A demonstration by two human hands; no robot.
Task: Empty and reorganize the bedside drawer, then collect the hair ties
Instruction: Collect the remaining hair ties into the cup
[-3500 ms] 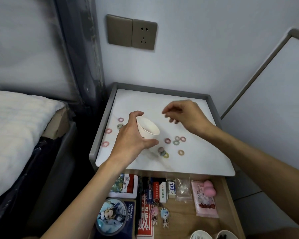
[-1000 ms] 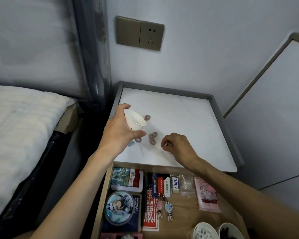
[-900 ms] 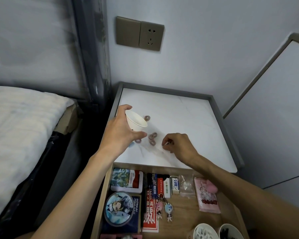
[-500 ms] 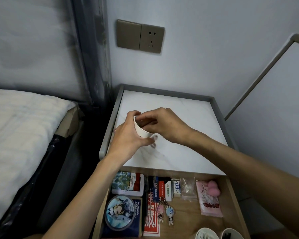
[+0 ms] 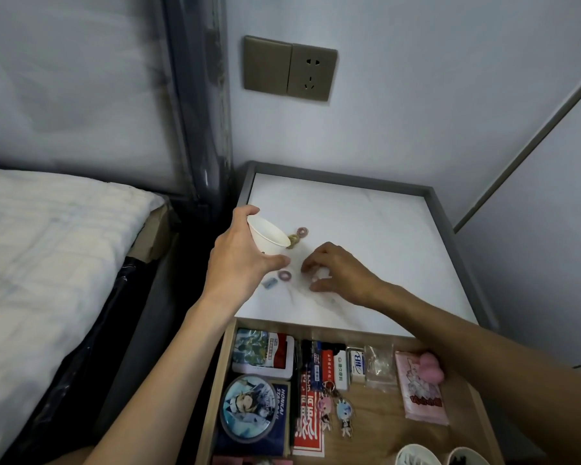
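My left hand (image 5: 239,260) grips a small white paper cup (image 5: 268,236), tilted with its mouth toward the right, above the left part of the white marble nightstand top (image 5: 366,229). Loose hair ties lie on the top: a pink one (image 5: 303,232), a yellowish one (image 5: 292,238) at the cup's rim, another pink one (image 5: 284,275) and a blue one (image 5: 269,283) under my left hand. My right hand (image 5: 337,271) rests fingers-down on the top just right of them, with something pale pink under its fingers. The drawer (image 5: 366,427) below stands open.
In the drawer lie a card tin (image 5: 262,352), a round anime badge (image 5: 249,409) on a dark box, small packets, two keychain figures (image 5: 334,412), a pink pouch (image 5: 420,392) and two cups (image 5: 441,456) at the front. A bed (image 5: 47,263) is left; a wall socket (image 5: 289,68) above.
My right hand was at the cup's mouth half a second ago; it has come back down onto the tabletop beside the remaining hair ties. The cup has shifted slightly left.
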